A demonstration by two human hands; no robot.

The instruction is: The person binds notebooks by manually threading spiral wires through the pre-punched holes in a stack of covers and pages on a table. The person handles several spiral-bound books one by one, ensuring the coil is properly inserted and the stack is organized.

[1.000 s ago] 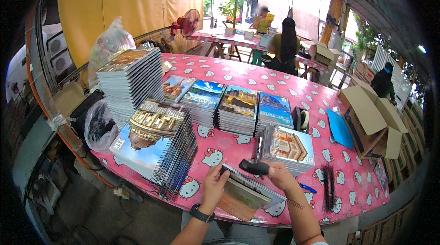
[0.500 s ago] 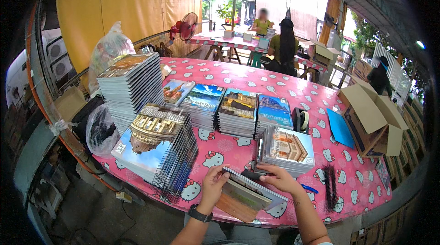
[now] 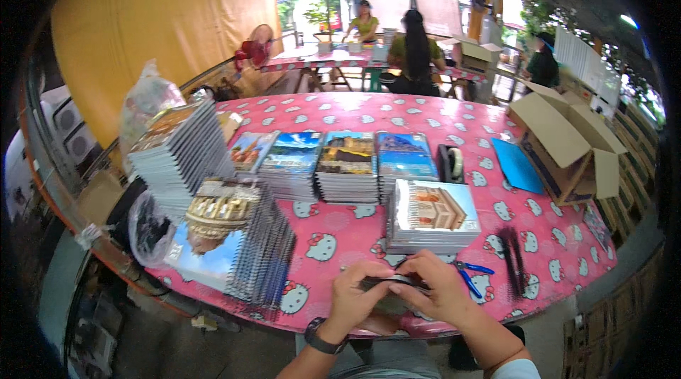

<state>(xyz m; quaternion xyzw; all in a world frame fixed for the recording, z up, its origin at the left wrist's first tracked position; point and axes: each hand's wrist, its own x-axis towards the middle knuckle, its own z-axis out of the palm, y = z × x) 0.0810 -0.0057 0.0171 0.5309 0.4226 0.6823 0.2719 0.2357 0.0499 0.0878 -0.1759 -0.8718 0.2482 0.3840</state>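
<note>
Near the table's front edge, my left hand [image 3: 358, 296] and my right hand [image 3: 434, 290] are closed close together on a notebook [image 3: 379, 322]. My fingers and thumbs pinch its upper edge, where a dark strip shows. Most of the notebook is hidden by my hands and blurred. Just beyond them stands a stack of notebooks [image 3: 436, 212] with a building on the top cover. Right of my right hand lie blue-handled pliers [image 3: 471, 276] with their handles apart. Farther right are several black binding coils [image 3: 512, 262].
Spiral-bound notebooks form a tilted pile [image 3: 230, 237] and a tall stack [image 3: 181, 152] on the left. Several stacks [image 3: 347, 184] line the table's middle. A tape dispenser [image 3: 450, 163], blue sheet [image 3: 516, 166] and open carton [image 3: 567, 141] stand right. People work at a farther table.
My right hand has moved left along the notebook's edge, closer to my left hand, and now pinches it. The pliers show more fully. The whole view has shifted slightly.
</note>
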